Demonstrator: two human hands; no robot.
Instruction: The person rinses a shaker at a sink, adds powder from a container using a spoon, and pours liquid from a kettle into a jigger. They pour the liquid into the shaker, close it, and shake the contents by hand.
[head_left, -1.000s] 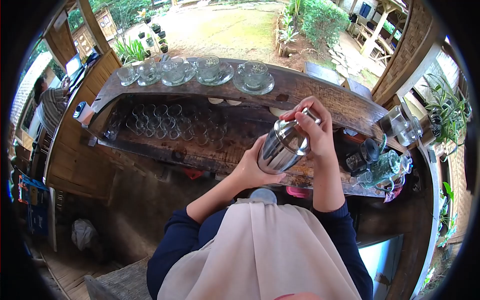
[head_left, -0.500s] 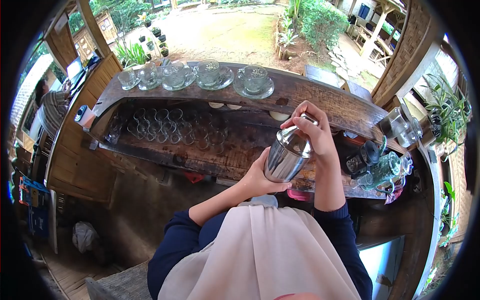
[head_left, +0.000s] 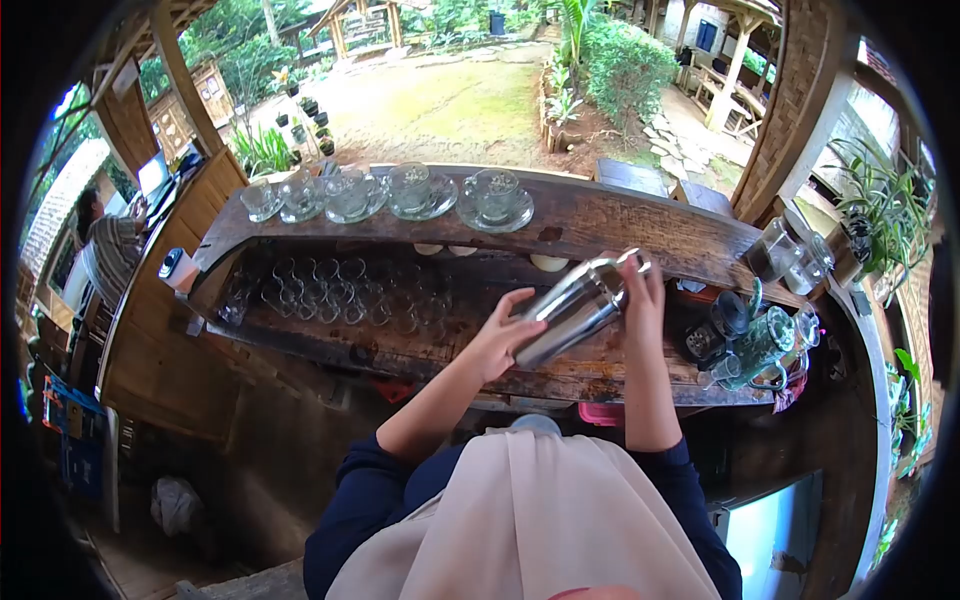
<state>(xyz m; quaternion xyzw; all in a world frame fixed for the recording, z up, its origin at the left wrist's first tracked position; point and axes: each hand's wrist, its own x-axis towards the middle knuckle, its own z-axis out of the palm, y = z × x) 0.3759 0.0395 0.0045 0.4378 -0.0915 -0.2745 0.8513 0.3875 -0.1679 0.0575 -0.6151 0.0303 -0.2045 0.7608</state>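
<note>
A shiny metal cocktail shaker [head_left: 568, 315] is held in front of me above the wooden counter, tilted with its cap end up and to the right. My left hand [head_left: 494, 341] is closed against the lower body of the shaker, its fingers along the near-left side. Around the cap end sits my right hand [head_left: 645, 300], gripping the top. What the shaker contains is hidden. Behind it, the counter's raised wooden ledge [head_left: 620, 213] carries a row of glass cups on saucers, the nearest being a glass cup [head_left: 494, 193].
Several clear glasses [head_left: 325, 290] stand on the lower shelf at left. To the right are a French press [head_left: 703, 338], a green glass pitcher [head_left: 768, 340] and glass jars [head_left: 790, 255]. A person [head_left: 108, 245] sits at a far-left counter near a lidded cup [head_left: 178, 270].
The cocktail shaker has tipped from nearly upright to a strong slant, cap toward the right. My left hand has shifted left with its base, and my right hand has lowered slightly. The view tilted up.
</note>
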